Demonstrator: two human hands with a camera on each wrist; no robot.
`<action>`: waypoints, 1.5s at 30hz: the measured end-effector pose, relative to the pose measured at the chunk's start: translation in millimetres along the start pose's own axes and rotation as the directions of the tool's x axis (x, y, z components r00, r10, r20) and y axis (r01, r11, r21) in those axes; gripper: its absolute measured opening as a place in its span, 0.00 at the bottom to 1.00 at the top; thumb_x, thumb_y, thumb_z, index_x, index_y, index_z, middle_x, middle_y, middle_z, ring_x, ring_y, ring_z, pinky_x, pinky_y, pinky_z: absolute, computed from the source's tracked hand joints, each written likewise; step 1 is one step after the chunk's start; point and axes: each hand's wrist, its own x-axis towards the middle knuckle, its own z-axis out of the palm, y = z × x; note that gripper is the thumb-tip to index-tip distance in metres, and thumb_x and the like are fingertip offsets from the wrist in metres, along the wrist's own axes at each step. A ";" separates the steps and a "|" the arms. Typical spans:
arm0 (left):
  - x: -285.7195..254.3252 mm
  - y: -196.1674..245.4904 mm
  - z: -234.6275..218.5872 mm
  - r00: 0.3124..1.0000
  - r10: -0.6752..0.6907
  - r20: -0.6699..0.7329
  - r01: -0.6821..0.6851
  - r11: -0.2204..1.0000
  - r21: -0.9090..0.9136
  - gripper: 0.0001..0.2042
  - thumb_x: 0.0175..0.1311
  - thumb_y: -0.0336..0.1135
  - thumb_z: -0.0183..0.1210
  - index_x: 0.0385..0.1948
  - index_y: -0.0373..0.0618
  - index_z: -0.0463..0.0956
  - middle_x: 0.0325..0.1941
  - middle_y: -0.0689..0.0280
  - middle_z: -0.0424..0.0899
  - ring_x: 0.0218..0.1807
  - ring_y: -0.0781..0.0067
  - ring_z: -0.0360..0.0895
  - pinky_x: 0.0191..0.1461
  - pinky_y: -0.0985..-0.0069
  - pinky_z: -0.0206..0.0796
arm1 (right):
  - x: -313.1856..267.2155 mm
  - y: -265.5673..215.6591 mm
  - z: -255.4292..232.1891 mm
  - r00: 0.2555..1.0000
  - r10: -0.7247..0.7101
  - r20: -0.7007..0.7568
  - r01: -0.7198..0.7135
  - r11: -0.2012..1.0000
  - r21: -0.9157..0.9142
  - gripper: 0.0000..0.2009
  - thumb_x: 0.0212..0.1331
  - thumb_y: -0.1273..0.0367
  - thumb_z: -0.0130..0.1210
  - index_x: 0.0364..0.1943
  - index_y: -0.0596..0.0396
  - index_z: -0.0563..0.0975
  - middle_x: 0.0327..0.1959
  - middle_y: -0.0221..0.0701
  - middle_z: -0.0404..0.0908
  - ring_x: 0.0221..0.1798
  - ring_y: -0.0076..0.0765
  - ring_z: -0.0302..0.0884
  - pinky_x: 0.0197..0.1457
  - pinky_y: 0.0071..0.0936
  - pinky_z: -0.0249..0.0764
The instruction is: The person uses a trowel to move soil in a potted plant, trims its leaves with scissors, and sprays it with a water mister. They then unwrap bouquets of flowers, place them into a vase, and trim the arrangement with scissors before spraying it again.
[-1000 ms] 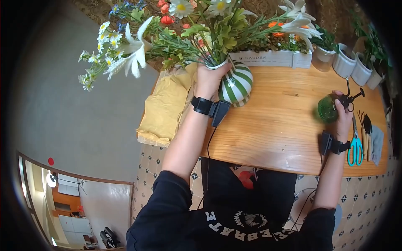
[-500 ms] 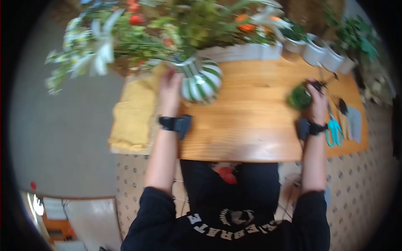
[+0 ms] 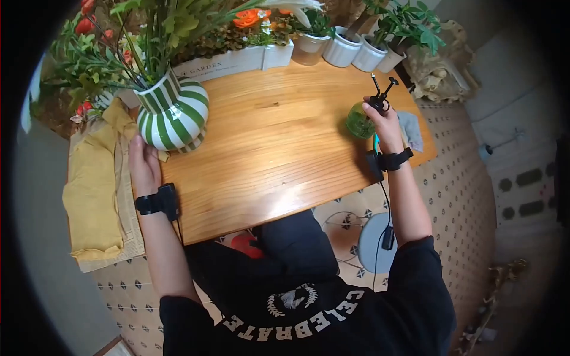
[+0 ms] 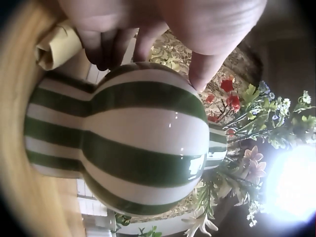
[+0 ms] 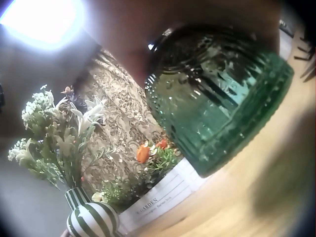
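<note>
A green-and-white striped vase (image 3: 172, 121) (image 4: 148, 126) full of flowers stands upright at the left of the wooden table. Beside its rounded body, low on the left, is my left hand (image 3: 144, 163) (image 4: 168, 19), fingers extended and not wrapped round it; the thumb tip seems to touch the vase in the left wrist view. Over the table's right part my right hand (image 3: 385, 126) grips a green ribbed glass spray bottle (image 3: 359, 123) (image 5: 222, 103) near its black pump top. The bottle is tilted in the right wrist view, with the table surface behind it.
Yellow cloth (image 3: 92, 193) lies along the table's left edge. A white planter box (image 3: 234, 66) and several white pots (image 3: 342, 52) line the back. A grey cloth (image 3: 409, 130) lies beyond my right hand, which partly covers turquoise scissors. A round stool (image 3: 375, 240) stands below the front edge.
My left hand has left the vase's neck and come down beside its body. The head view has swung right. The spray bottle remains in my right hand.
</note>
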 end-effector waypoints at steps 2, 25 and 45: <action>-5.3 0.4 3.9 0.998 0.031 -0.045 -0.030 0.999 0.029 0.15 0.71 0.38 0.47 0.51 0.35 0.69 0.53 0.59 0.76 0.56 0.68 0.72 0.62 0.69 0.63 | -3.7 1.3 -8.6 1.000 0.026 -0.003 -0.026 0.999 0.025 0.13 0.54 0.67 0.65 0.40 0.60 0.78 0.34 0.24 0.79 0.38 0.21 0.74 0.45 0.21 0.69; -6.6 -4.1 -3.6 0.979 0.107 -0.174 -0.066 0.971 0.229 0.10 0.69 0.34 0.51 0.42 0.36 0.73 0.28 0.71 0.71 0.31 0.83 0.67 0.31 0.86 0.59 | 91.7 28.7 1.7 0.995 0.065 -0.072 -0.082 0.963 -0.255 0.16 0.46 0.61 0.69 0.34 0.58 0.82 0.31 0.27 0.80 0.33 0.23 0.74 0.39 0.24 0.69; -0.9 -4.6 -10.5 0.982 0.099 -0.162 -0.065 0.977 0.205 0.08 0.68 0.32 0.51 0.41 0.37 0.72 0.30 0.70 0.72 0.31 0.81 0.68 0.32 0.84 0.60 | 93.8 37.0 5.3 0.975 0.167 0.150 -0.138 0.974 -0.182 0.26 0.45 0.67 0.71 0.49 0.59 0.75 0.45 0.31 0.79 0.46 0.28 0.75 0.51 0.25 0.71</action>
